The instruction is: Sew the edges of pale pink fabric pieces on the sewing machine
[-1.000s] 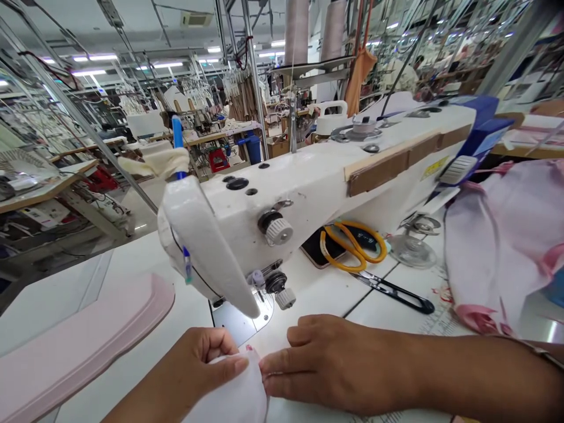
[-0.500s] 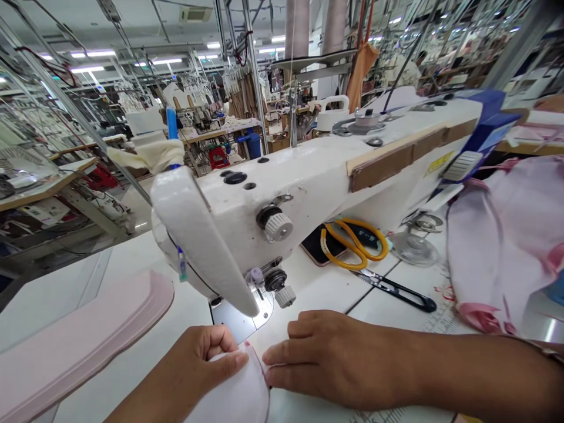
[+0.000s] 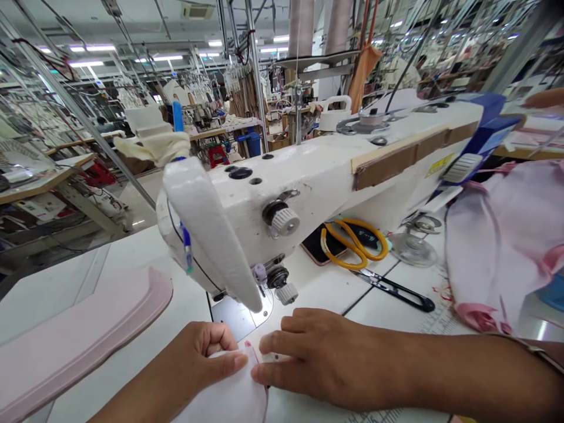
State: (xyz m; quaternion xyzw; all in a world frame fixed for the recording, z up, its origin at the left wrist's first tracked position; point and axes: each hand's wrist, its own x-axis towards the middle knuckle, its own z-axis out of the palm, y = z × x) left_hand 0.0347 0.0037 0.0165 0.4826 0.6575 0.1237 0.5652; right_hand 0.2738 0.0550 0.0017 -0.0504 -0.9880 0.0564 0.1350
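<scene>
Thumb and bent fingers of my left hand (image 3: 209, 355) pinch a pale fabric piece (image 3: 231, 390) near its upper corner, at the bottom middle of the view. A pink edge runs along the fabric's right side, with a small pink tip at the top. My right hand (image 3: 308, 355) lies at that right edge, fingers stretched out and slightly apart, one fingertip touching the fabric. Just beyond both hands is the white sewing machine (image 3: 317, 170), its metal needle plate (image 3: 238, 317) lit under the head.
Orange-handled scissors (image 3: 352, 247) lie on a dark phone (image 3: 315, 244), beside black thread snips (image 3: 396, 291). Stacked pale pink fabric pieces (image 3: 88, 338) rest at left. More pink fabric (image 3: 497, 229) bulges at right. Thread cones (image 3: 302, 29) stand behind the machine.
My right fingers have spread apart and shifted slightly left, one fingertip now over the fabric's edge. My left hand keeps its pinch. The camera view has shifted slightly.
</scene>
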